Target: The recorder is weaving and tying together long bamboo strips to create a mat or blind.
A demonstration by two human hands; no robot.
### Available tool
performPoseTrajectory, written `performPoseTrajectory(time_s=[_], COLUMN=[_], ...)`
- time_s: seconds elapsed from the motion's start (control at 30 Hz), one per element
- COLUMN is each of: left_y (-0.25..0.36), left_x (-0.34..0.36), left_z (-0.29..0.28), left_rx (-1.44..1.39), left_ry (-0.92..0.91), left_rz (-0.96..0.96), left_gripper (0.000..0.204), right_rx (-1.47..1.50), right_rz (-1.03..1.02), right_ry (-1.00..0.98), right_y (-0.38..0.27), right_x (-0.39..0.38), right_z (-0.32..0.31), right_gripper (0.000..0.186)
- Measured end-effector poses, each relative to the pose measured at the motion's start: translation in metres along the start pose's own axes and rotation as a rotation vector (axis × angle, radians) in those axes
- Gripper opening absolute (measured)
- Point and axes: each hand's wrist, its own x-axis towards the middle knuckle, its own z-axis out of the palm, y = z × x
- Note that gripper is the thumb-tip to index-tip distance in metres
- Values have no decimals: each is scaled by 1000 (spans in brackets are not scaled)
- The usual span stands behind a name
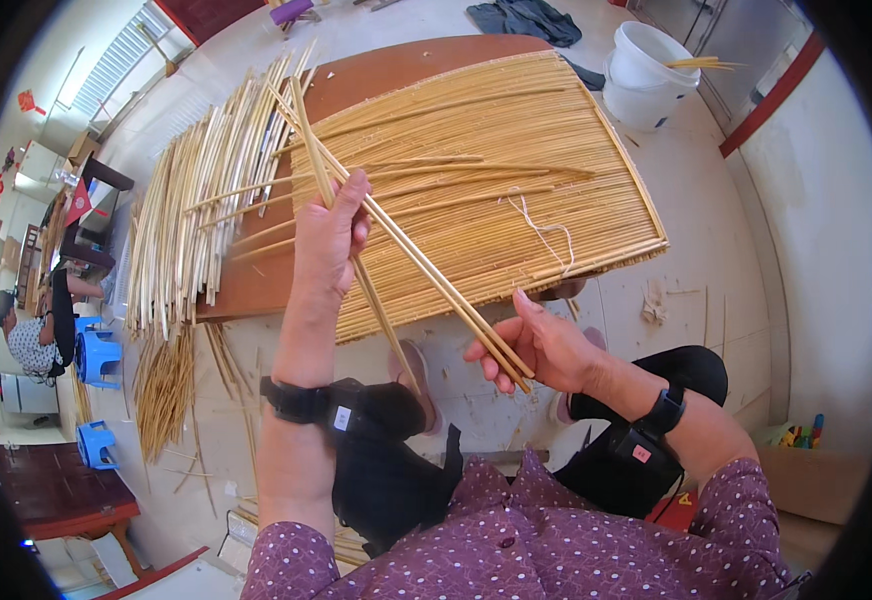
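My left hand (331,235) is closed around a few long, straw-coloured plant stalks (424,262). Two run close together down to the right, while another slants more steeply below the hand. Around their lower ends, my right hand (551,345) has its thumb raised apart and its fingers loosely curved. The stalks cross in front of these fingers; whether they touch is hard to tell. Beyond both hands lies a wide mat of side-by-side stalks (516,120), with loose stalks (476,172) across it. A white string (546,228) lies loose near its right edge.
The mat rests on a reddish-brown table (356,75). Pale stalks (196,210) are heaped on the left, with thinner ones (164,390) below. White buckets (651,75) stand at the back right. A seated person (41,335) and blue stools (99,357) are far left.
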Motion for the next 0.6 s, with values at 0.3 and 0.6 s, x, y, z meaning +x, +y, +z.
performPoseTrajectory(time_s=[0.3,0.6], left_y=[8,-19], left_x=[-3,22], left_z=[-1,-42], left_rx=[36,15], left_ry=[33,41], left_rz=[39,-17], left_gripper=[22,22], right_rx=[-170,-211], right_rz=[-59,-535], right_ry=[49,412], right_y=[1,-1], right_x=[1,14], right_z=[12,3], right_gripper=[51,24])
